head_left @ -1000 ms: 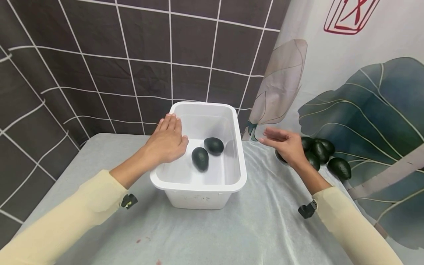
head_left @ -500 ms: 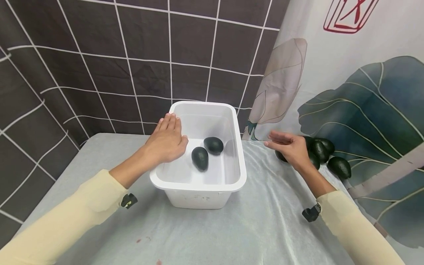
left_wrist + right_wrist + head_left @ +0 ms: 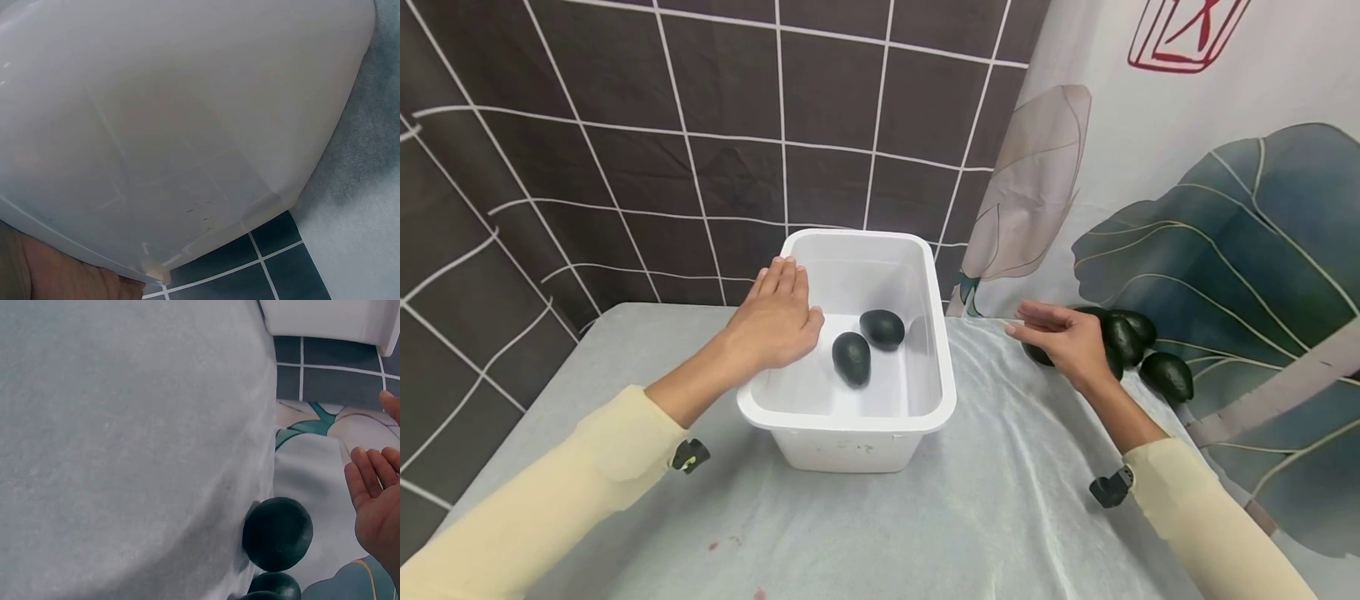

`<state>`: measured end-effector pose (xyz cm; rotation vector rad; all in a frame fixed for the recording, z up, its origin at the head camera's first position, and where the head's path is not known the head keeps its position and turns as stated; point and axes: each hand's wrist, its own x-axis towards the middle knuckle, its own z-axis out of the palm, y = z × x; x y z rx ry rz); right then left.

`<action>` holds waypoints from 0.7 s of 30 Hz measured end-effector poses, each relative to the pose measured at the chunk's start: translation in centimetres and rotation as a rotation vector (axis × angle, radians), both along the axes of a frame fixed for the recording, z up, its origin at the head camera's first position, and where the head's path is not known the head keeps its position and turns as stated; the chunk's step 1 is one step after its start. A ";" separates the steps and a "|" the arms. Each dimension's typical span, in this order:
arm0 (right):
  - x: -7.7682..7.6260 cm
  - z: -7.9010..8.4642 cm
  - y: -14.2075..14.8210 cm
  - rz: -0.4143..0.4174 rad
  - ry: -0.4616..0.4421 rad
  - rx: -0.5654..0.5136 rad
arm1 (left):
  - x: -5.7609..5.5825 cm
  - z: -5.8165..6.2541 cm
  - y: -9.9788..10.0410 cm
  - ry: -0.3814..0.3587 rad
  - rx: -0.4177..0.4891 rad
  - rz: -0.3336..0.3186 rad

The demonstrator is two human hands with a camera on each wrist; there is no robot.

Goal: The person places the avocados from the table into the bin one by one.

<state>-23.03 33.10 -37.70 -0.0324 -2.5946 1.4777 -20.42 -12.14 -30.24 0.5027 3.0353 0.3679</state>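
Right hand (image 3: pixel 1063 337), empty, thumb and fingers apart, by the heaped avocados (image 3: pixel 1122 337) on the table (image 3: pixel 850 542). Likely firm, light, slick (bruisable if ripe); cup the fat middle. Left hand (image 3: pixel 777 321), fingers straight, along white tub (image 3: pixel 861 423); two avocados (image 3: pixel 852 358) inside.

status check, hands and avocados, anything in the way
Left hand at white tub. Right hand empty, by avocado pile. Two avocados inside tub. Nothing seen blocking.
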 end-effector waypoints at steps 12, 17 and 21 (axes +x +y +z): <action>0.3 -0.2 0.8 -0.028 0.002 -0.024 | -0.1 0.0 0.1 -0.005 -0.002 -0.003; 0.4 -0.2 1.3 -0.054 0.003 -0.040 | -0.1 -0.1 0.1 -0.004 -0.001 -0.005; 0.6 -0.2 1.8 -0.064 0.020 -0.066 | -0.1 0.0 0.0 -0.006 0.000 -0.004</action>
